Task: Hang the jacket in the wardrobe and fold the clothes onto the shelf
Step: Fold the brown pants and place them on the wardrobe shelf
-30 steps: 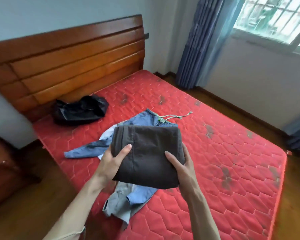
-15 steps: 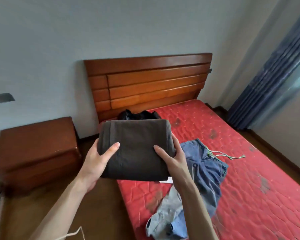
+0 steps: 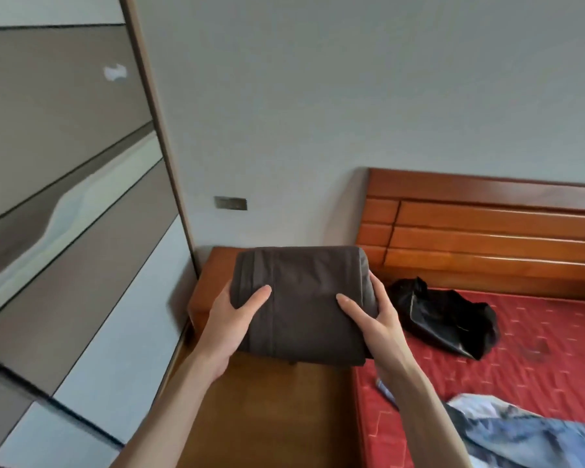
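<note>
Both hands are holding a folded dark brown garment (image 3: 303, 300) up in front of the person, above a wooden nightstand (image 3: 217, 275) and the wooden floor (image 3: 284, 417). The left hand (image 3: 232, 320) is gripping the garment's left edge, thumb lying across the top face and fingers tucked out of sight underneath. The right hand (image 3: 374, 320) is gripping the right edge the same way, thumb on top and fingers curling round the side. The garment is lying roughly flat between them, folded into a thick rectangle with a seam running down its left part.

A wardrobe (image 3: 65, 231) with grey and white sliding panels is standing to the left, its doors looking closed as far as the view shows. To the right, a bed (image 3: 537, 349) with a red quilted mattress is standing against a wooden headboard (image 3: 487, 231). A crumpled black jacket (image 3: 446, 319) is lying on the mattress near the headboard, just beside the right hand in the view but apart from it. Blue denim clothes (image 3: 527, 434) are lying in a blurred heap on the bed at the lower right corner. A small switch plate (image 3: 230, 203) is sitting on the grey wall above the nightstand.
</note>
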The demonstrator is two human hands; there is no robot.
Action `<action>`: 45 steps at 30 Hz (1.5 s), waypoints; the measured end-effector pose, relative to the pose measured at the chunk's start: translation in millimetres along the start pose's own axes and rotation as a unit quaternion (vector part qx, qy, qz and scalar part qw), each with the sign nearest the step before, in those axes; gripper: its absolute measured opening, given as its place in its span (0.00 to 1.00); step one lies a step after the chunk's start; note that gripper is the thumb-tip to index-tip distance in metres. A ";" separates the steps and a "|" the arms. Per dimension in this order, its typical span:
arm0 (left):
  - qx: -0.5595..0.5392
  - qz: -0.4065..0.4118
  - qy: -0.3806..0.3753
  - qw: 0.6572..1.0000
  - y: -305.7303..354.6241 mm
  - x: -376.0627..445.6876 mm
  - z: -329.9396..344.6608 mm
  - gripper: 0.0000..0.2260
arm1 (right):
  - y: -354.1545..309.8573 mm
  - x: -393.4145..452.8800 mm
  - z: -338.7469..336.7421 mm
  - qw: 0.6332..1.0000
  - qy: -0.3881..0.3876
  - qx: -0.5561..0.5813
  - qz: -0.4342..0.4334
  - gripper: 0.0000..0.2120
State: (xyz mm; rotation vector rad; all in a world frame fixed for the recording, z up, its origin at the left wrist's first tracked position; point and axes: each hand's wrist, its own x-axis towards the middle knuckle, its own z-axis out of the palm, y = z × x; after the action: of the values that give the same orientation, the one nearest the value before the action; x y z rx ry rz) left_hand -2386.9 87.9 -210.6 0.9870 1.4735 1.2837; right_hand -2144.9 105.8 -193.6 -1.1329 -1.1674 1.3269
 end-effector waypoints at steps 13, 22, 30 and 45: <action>0.011 -0.047 0.134 0.990 28.9 163.8 -74.6 0.36 | 18.9 217.2 119.9 0.989 -0.115 0.062 0.074 0.31; 0.004 -0.065 0.174 0.983 52.3 293.1 -93.0 0.29 | 30.3 367.2 165.4 0.978 -0.179 0.062 0.089 0.48; -0.019 -0.080 0.181 0.980 77.2 368.0 -129.5 0.16 | 28.5 446.9 222.8 0.971 -0.198 0.101 0.086 0.45; 0.638 0.218 0.126 0.728 97.9 580.9 -288.1 0.12 | 5.9 560.9 332.2 0.989 -0.094 0.106 0.036 0.47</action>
State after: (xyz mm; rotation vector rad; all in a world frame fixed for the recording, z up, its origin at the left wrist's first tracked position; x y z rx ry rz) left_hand -2815.3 583.4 -179.0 2.1951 2.4993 0.5016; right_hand -2512.5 644.1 -185.8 -0.9194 -1.0970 1.6008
